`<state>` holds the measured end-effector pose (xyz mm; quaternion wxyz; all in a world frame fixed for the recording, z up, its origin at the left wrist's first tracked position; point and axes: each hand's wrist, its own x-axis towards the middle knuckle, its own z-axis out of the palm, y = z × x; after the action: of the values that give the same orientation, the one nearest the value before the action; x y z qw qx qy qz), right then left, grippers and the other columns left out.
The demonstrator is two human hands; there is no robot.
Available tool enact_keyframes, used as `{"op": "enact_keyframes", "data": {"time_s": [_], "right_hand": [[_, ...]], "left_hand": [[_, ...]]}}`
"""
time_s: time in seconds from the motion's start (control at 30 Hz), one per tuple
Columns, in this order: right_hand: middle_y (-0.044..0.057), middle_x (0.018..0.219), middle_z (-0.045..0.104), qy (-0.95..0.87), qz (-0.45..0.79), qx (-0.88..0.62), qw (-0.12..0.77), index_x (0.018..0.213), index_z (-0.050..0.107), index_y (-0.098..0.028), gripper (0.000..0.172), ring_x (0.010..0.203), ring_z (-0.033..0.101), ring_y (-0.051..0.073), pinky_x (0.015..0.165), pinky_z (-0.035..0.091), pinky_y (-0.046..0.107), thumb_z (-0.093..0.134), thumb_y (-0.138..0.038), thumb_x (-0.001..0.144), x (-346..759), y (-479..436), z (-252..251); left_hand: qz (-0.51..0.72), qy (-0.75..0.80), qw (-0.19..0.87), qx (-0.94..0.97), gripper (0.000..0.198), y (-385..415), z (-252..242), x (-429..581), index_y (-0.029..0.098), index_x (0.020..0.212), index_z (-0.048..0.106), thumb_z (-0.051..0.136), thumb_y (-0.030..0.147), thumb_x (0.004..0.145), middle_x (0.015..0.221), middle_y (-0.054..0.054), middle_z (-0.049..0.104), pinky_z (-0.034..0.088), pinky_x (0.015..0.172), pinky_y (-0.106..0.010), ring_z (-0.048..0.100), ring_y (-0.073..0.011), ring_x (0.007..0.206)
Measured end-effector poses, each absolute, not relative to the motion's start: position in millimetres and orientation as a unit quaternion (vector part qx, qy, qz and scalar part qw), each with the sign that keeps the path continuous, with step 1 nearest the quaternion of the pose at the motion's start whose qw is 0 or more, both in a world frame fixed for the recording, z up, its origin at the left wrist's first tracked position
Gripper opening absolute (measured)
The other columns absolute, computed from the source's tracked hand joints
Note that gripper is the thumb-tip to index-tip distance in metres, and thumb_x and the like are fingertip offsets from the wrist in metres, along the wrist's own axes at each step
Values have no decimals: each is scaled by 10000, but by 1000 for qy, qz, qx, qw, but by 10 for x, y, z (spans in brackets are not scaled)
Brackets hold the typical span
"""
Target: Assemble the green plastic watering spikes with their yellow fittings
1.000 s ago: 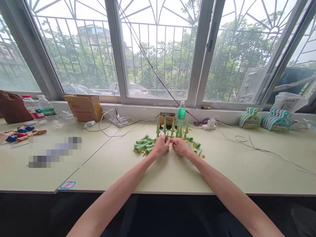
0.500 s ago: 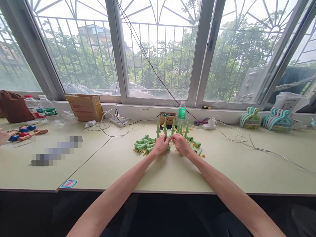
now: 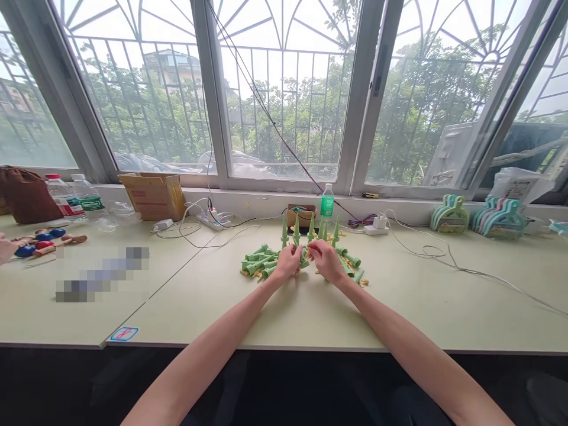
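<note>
My left hand (image 3: 289, 261) is closed on a green plastic cone piece (image 3: 304, 259), which shows between my two hands. My right hand (image 3: 326, 260) is just beside it, thumb and fingers pinched together at the piece. Whatever its fingertips hold is too small to make out. Behind my hands several green pointed cones (image 3: 284, 232) stand upright in a row. More green cone pieces (image 3: 257, 260) lie heaped left of my left hand, mixed with small yellow parts. Another few green pieces (image 3: 353, 260) and yellow parts (image 3: 364, 283) lie right of my right hand.
A small open cardboard box (image 3: 302, 215) and a green-labelled bottle (image 3: 327, 201) stand behind the cones. White cables (image 3: 437, 254) and a power strip (image 3: 216, 220) lie on the table (image 3: 190, 319). Hangers (image 3: 499, 219) stand at right. Another person's hand (image 3: 6, 248) is at far left, near wooden toys.
The green piece in my left hand has come into clearer view between my hands. My hands have shifted only slightly, and the whole view sits a little lower.
</note>
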<state>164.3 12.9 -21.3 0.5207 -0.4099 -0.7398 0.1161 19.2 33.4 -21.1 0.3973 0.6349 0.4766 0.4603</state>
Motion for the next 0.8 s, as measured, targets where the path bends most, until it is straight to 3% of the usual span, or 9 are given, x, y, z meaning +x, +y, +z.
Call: {"op": "enact_keyframes", "data": {"time_s": [0.8], "right_hand": [[39, 829, 588, -751, 133, -396, 511, 855, 621, -184, 181, 672, 566, 140, 669, 469, 276, 457, -235, 911, 1643, 167, -269]], "left_hand": [[478, 486, 416, 602, 280, 349, -261, 188, 206, 722, 413, 533, 408, 874, 408, 54, 486, 383, 390, -231, 481, -119, 341]]}}
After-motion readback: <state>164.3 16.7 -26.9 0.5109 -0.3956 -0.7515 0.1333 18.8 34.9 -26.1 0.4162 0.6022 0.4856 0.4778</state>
